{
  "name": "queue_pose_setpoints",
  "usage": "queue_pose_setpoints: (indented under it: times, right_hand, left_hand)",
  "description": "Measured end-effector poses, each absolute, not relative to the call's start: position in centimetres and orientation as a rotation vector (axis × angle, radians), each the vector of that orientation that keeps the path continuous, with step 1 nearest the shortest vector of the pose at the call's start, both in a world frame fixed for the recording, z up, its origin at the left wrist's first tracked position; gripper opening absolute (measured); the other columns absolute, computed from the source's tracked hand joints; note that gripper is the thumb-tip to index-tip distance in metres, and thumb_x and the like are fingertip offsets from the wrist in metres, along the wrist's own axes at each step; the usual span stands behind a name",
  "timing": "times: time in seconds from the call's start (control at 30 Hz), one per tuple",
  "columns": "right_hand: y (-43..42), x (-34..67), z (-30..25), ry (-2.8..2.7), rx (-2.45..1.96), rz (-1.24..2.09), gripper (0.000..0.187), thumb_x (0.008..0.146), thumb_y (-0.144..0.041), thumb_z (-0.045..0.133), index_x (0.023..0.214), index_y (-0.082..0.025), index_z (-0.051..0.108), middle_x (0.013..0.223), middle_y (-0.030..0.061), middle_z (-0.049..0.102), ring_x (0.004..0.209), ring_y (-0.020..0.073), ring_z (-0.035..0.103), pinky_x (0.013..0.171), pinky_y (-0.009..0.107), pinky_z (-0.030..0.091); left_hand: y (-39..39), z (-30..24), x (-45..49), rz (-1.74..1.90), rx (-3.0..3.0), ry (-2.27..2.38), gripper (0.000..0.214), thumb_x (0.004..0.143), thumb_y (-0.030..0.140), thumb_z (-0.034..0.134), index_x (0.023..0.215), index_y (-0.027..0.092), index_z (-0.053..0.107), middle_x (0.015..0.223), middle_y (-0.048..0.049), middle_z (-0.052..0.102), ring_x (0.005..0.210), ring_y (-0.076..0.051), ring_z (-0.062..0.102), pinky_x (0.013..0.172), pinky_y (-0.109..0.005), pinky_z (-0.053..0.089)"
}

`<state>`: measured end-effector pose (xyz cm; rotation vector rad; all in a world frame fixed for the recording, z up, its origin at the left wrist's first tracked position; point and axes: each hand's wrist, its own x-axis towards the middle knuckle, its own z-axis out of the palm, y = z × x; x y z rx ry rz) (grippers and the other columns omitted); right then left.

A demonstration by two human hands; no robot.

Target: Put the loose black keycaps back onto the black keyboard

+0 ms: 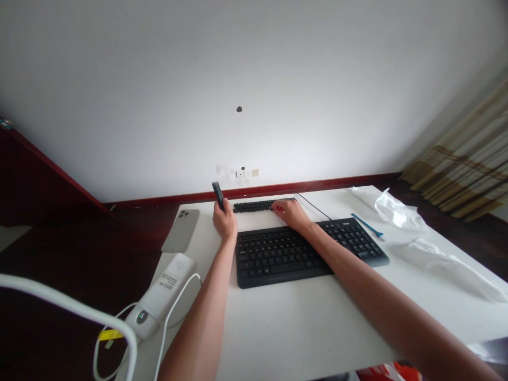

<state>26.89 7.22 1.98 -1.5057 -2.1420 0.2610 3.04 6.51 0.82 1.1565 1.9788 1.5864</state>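
Observation:
My left hand [225,219] is closed around a slim black object [218,195], held upright above the table's far left part; its exact kind is unclear. Beyond the keyboard lie rows of small black keycaps [254,206]. At their right end, my right hand [292,212] has its fingertips pinched together over the keycaps. What sits between those fingertips is too small to make out. A black computer keyboard [278,269] lies flat in front of me, with my right forearm crossing over its right half. Its cable [313,205] runs off toward the back edge.
On the left are a grey phone [181,230] lying camera side up and a white power bank [169,286] with a white cable [67,302]. A blue pry tool [367,225] and crumpled white plastic bags [392,209] lie right on the white table [278,328].

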Motion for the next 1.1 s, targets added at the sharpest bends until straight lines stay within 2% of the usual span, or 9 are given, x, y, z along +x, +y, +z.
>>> queue_pose_setpoints:
  times: [0.53, 0.77, 1.1]
  right_hand:
    - [6.82, 26.6, 2.6, -2.14, -1.568, 0.248, 0.026, 0.089, -0.012, 0.06, 0.108, -0.02, 0.077, 0.089, 0.0045, 0.079, 0.082, 0.0194, 0.072, 0.078, 0.026, 0.05]
    - [6.37, 26.53, 2.81, -2.152, -1.561, 0.229, 0.019, 0.084, -0.014, 0.062, 0.091, -0.02, 0.078, 0.088, 0.0046, 0.079, 0.08, 0.0196, 0.072, 0.076, 0.025, 0.049]
    - [6.41, 26.61, 2.7, -2.18, -1.591, 0.195, 0.022, 0.087, -0.017, 0.061, 0.092, -0.021, 0.082, 0.092, 0.0067, 0.08, 0.082, 0.0208, 0.072, 0.076, 0.025, 0.049]
  left_hand:
    - [6.7, 0.69, 3.0, 1.604, 1.167, 1.966, 0.044, 0.099, 0.052, 0.045, 0.108, 0.019, 0.072, 0.094, -0.0119, 0.076, 0.088, -0.029, 0.071, 0.082, -0.036, 0.051]
    - [6.65, 0.71, 2.97, 1.615, 1.184, 1.956, 0.042, 0.099, 0.051, 0.046, 0.109, 0.019, 0.071, 0.093, -0.0112, 0.076, 0.089, -0.029, 0.072, 0.081, -0.035, 0.051]
    - [6.58, 0.66, 3.01, 1.628, 1.177, 1.938, 0.04, 0.1, 0.05, 0.047, 0.113, 0.02, 0.07, 0.095, -0.0108, 0.075, 0.094, -0.029, 0.072, 0.079, -0.034, 0.052]
